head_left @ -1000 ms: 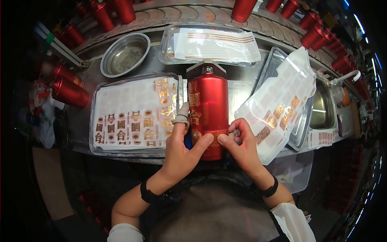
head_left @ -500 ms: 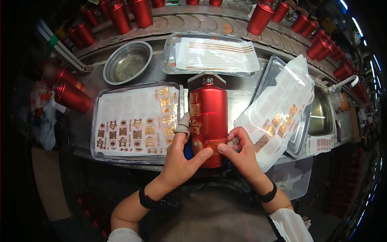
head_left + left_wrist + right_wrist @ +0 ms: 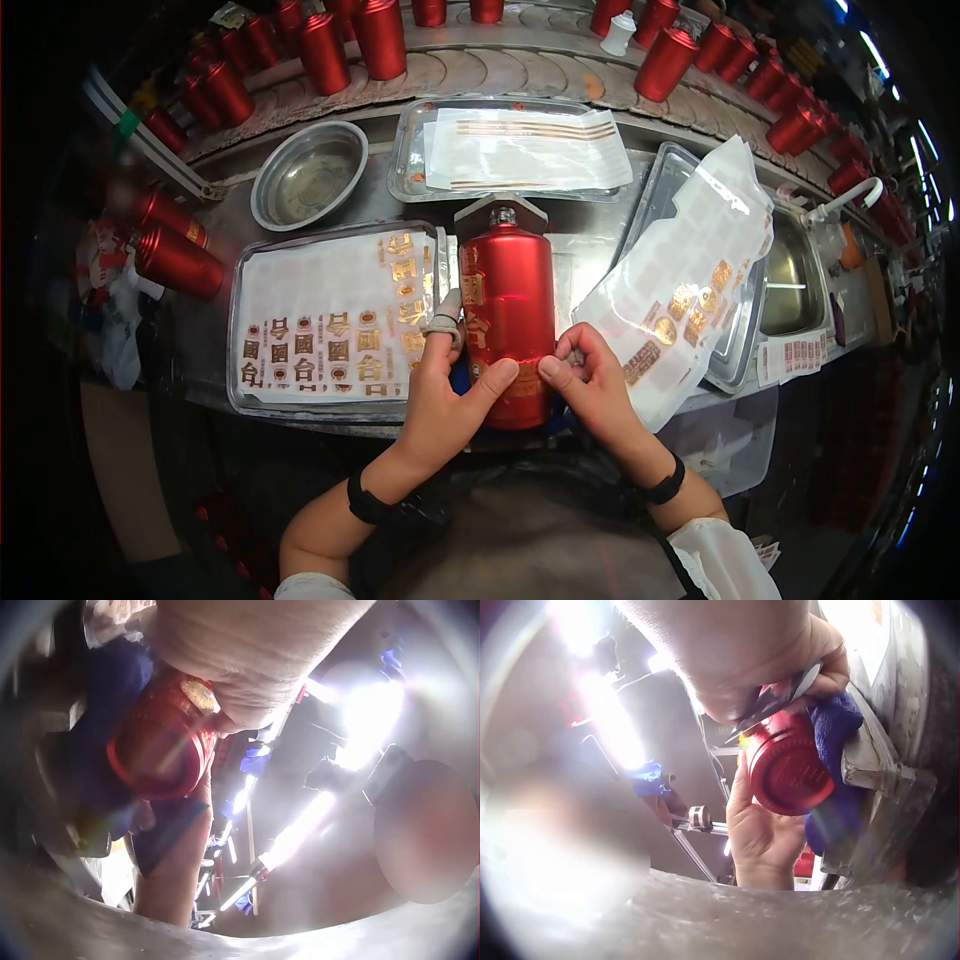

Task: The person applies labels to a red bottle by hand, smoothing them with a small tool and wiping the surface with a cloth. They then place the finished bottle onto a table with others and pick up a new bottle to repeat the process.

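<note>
A red metallic bottle (image 3: 518, 300) with gold characters down its left side lies with its neck away from me. My left hand (image 3: 440, 400) grips its left side, thumb on the gold label band (image 3: 515, 378) near the base. White wrapping covers one left finger. On the bottle's right side my right hand (image 3: 597, 385) presses its thumb at the band's edge, fingers curled. In the right wrist view those fingers hold a pointed metal tool (image 3: 784, 705) whose exact kind I cannot tell. Blue cloth (image 3: 836, 727) lies under the bottle.
Left is a tray (image 3: 237, 350) of gold character stickers, behind it a metal bowl (image 3: 310, 180). A tray (image 3: 408, 165) with striped sheets stands at the back. Right are a sticker sheet (image 3: 690, 270) and a sink (image 3: 790, 280). Red bottles (image 3: 665, 65) line the conveyor (image 3: 480, 75).
Bottles on the conveyor have moved to the right. The head view has shifted a little. Both hands stay at the bottle's lower band with only slight thumb movement.
</note>
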`<state>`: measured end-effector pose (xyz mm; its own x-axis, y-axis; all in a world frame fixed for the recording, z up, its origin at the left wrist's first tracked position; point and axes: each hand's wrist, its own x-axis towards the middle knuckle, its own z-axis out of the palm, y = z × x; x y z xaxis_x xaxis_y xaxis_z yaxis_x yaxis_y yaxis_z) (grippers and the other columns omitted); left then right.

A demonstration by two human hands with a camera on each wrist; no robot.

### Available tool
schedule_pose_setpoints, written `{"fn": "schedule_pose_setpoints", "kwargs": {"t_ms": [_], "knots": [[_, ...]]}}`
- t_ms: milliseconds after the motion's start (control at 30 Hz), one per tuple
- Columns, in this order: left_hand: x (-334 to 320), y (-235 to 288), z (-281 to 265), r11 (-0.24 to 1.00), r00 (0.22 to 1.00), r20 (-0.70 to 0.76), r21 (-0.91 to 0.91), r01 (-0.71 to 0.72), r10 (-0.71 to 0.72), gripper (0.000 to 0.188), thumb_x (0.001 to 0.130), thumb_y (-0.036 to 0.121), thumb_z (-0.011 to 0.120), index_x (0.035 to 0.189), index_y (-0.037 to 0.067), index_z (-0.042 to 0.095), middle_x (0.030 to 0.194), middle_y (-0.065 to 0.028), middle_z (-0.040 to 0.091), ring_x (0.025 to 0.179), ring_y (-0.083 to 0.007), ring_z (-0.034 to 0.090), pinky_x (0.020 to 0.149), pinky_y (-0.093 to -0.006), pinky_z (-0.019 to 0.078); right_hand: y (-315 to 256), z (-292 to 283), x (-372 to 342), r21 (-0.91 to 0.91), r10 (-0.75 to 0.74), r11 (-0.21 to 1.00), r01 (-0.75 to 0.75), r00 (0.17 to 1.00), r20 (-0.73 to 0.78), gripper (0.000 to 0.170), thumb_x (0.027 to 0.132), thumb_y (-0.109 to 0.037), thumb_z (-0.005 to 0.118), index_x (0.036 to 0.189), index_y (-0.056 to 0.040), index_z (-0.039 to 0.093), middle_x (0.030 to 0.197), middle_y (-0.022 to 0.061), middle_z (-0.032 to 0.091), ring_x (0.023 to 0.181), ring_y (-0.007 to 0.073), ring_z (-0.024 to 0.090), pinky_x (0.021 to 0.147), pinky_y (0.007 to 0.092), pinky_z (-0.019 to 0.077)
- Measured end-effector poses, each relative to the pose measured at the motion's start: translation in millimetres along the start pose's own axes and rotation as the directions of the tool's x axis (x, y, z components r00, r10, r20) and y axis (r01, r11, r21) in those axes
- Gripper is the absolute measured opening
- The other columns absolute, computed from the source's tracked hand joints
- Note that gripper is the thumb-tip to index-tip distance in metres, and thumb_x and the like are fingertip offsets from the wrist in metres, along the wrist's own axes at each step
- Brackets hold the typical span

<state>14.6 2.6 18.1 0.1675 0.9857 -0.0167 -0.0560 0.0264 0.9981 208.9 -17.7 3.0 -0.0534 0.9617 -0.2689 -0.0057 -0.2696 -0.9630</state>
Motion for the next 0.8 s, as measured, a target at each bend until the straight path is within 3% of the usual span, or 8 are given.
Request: {"fn": "schedule_pose_setpoints", "kwargs": {"t_ms": [67, 167, 267, 367, 467, 667, 767, 800], "knots": [[0.4, 0.1, 0.6, 1.0, 1.0, -0.003, 0.009, -0.026, 0.026, 0.059, 0.09, 0.023, 0.074, 0.131, -0.008, 0.045, 0.123, -0.019, 0.06, 0.115, -0.023, 0.059, 0.099, -0.0355, 0.0454, 2.0, -2.2, 0.8, -0.036, -0.027, 0.999, 0.027, 1.0, 0.013, 0.027, 0.093, -0.027, 0.072, 0.095, -0.009, 0.052, 0.086, -0.0061, 0.049, 0.074, 0.0023, 0.04, 0.066, 0.0182, 0.0372], [-4.0, -13.0, -7.6, 0.976, 0.996, -0.006, 0.201, -0.082, 0.085, 0.061, 0.091, 0.026, 0.073, 0.133, -0.008, 0.044, 0.123, -0.0198, 0.059, 0.117, -0.0255, 0.057, 0.1, -0.0371, 0.0442, -0.1, -6.3, 2.7, 0.156, -0.036, 0.987, 0.025, 0.997, 0.069, 0.018, 0.098, -0.02, 0.065, 0.1, -0.0069, 0.054, 0.086, -0.0044, 0.052, 0.076, 0.0027, 0.046, 0.069, 0.0189, 0.0414], [-10.2, -3.3, -3.1, 0.941, 0.991, -0.014, 0.316, -0.12, 0.131, 0.063, 0.093, 0.029, 0.072, 0.136, -0.008, 0.042, 0.126, -0.0197, 0.058, 0.119, -0.0268, 0.056, 0.102, -0.0383, 0.0428, -2.4, -9.7, -1.7, 0.135, -0.007, 0.991, -0.002, 0.998, 0.069, 0.013, 0.1, -0.014, 0.059, 0.107, -0.0049, 0.054, 0.089, -0.0027, 0.053, 0.08, 0.003, 0.049, 0.072, 0.0188, 0.0433], [-10.1, 0.0, -9.7, 0.923, 0.996, 0.037, 0.38, 0.059, -0.079, 0.066, 0.094, 0.029, 0.07, 0.14, -0.007, 0.04, 0.131, -0.0187, 0.056, 0.119, -0.0251, 0.056, 0.102, -0.0368, 0.0424, 3.8, -9.8, -5.5, 0.158, -0.022, 0.987, 0.011, 0.998, 0.065, 0.013, 0.099, -0.013, 0.059, 0.108, -0.0048, 0.054, 0.091, -0.0026, 0.053, 0.081, 0.0023, 0.049, 0.072, 0.0183, 0.0424], [-3.4, -2.8, -10.8, 0.993, 0.987, 0.11, 0.044, 0.111, -0.115, 0.068, 0.094, 0.027, 0.069, 0.144, -0.006, 0.037, 0.134, -0.0178, 0.054, 0.121, -0.0234, 0.055, 0.103, -0.0355, 0.0418, 5.0, -6.6, -6.3, 0.177, -0.076, 0.982, 0.068, 0.996, 0.037, 0.014, 0.098, -0.012, 0.061, 0.108, -0.0048, 0.054, 0.091, -0.0029, 0.052, 0.077, 0.0008, 0.047, 0.069, 0.0174, 0.0413], [-4.1, -6.3, -9.5, 0.994, 0.987, 0.117, -0.001, 0.112, -0.111, 0.068, 0.093, 0.024, 0.071, 0.144, -0.005, 0.037, 0.136, -0.0165, 0.054, 0.124, -0.0224, 0.054, 0.105, -0.0354, 0.0417, -2.8, -5.4, -4.8, 0.132, -0.084, 0.988, 0.077, 0.995, 0.048, 0.024, 0.092, -0.015, 0.071, 0.105, -0.0064, 0.053, 0.09, -0.0042, 0.051, 0.068, -0.0026, 0.042, 0.061, 0.014, 0.0378], [-3.6, -9.0, -10.5, 0.996, 0.988, 0.124, 0.023, 0.084, -0.087, 0.049, 0.094, 0.025, 0.07, 0.127, 0.0, 0.045, 0.123, -0.0143, 0.06, 0.115, -0.0167, 0.056, 0.099, -0.0309, 0.0447, -1.7, -5.0, -4.0, 0.104, -0.076, 0.992, 0.071, 0.996, 0.045, 0.029, 0.09, -0.017, 0.075, 0.103, -0.0073, 0.052, 0.089, -0.0051, 0.05, 0.067, -0.0033, 0.042, 0.06, 0.0132, 0.0369], [-4.1, -8.9, -10.6, 0.995, 0.988, 0.122, 0.01, 0.099, -0.099, 0.054, 0.093, 0.025, 0.071, 0.132, -0.002, 0.043, 0.127, -0.0148, 0.058, 0.118, -0.0185, 0.056, 0.101, -0.0323, 0.0436, -1.6, -4.5, -3.5, 0.096, -0.07, 0.993, 0.066, 0.997, 0.041, 0.03, 0.089, -0.018, 0.076, 0.102, -0.0076, 0.051, 0.089, -0.0054, 0.049, 0.067, -0.0034, 0.041, 0.06, 0.0131, 0.0367]]}}
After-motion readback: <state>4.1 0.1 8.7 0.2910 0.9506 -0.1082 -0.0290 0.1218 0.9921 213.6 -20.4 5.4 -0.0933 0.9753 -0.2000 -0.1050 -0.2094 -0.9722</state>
